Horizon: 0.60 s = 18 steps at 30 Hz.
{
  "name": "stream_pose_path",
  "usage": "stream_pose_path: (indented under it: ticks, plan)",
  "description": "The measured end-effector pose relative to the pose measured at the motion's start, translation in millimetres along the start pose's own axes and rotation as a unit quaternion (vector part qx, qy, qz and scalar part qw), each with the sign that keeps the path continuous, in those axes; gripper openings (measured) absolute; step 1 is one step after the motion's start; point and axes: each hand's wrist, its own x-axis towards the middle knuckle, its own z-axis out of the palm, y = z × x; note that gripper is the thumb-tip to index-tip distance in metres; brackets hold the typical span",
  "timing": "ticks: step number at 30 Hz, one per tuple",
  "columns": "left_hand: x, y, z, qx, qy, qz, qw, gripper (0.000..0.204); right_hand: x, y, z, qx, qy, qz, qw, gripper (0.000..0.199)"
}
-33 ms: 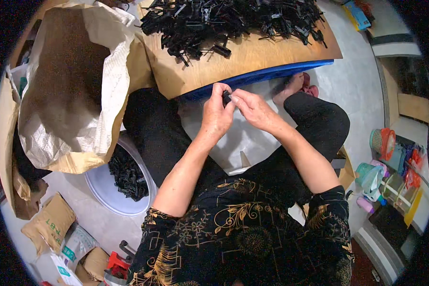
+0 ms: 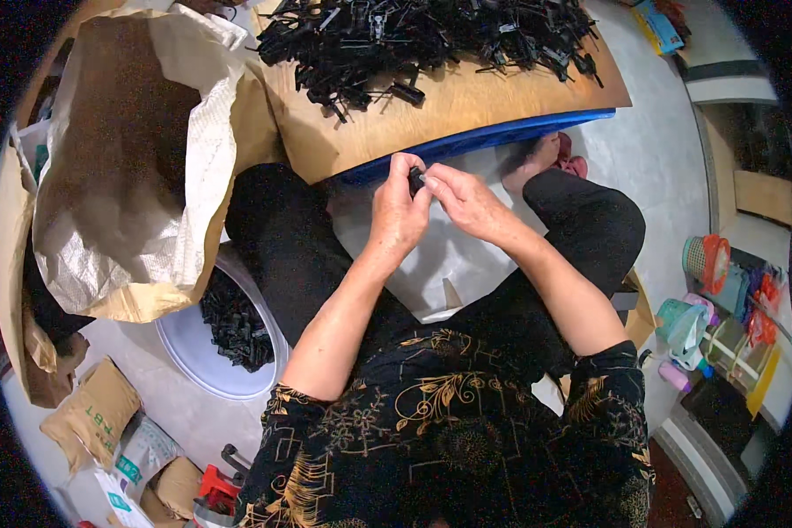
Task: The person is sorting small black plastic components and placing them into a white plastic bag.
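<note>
My left hand (image 2: pixel 399 208) curls its fingers and thumb round a small black plastic part (image 2: pixel 415 182), just off the near edge of the wooden board. My right hand (image 2: pixel 467 201) meets it from the right, with thumb and fingertips pinched on the same part. Most of the piece is hidden by the fingers, so its exact shape does not show. Beyond the hands, a large heap of black plastic parts (image 2: pixel 370 53) covers the far side of the wooden board (image 2: pixel 466 101).
A tall open woven sack (image 2: pixel 211 176) stands at the left. Below it, a pale tub (image 2: pixel 180 348) holds more black parts (image 2: pixel 238 326). A blue edge (image 2: pixel 484 136) runs beneath the board. Brown packages (image 2: pixel 97 409) lie lower left; baskets and bags (image 2: pixel 686 326) sit far right.
</note>
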Motion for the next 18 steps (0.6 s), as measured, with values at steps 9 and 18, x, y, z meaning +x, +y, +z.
stream_pose_path:
  ticks: [9, 18]
  plan:
    - [7.1, -0.8, -0.9, 0.106, 0.068, 0.112, 0.986, 0.027, 11.6, 15.3, 9.5, 0.021, 0.071, -0.071, 0.995, 0.016]
    - [0.9, 17.8, -23.7, -0.436, -0.045, -0.077, 0.896, 0.034, -4.3, 1.3, -13.8, 0.252, 0.005, 0.057, 0.966, 0.018]
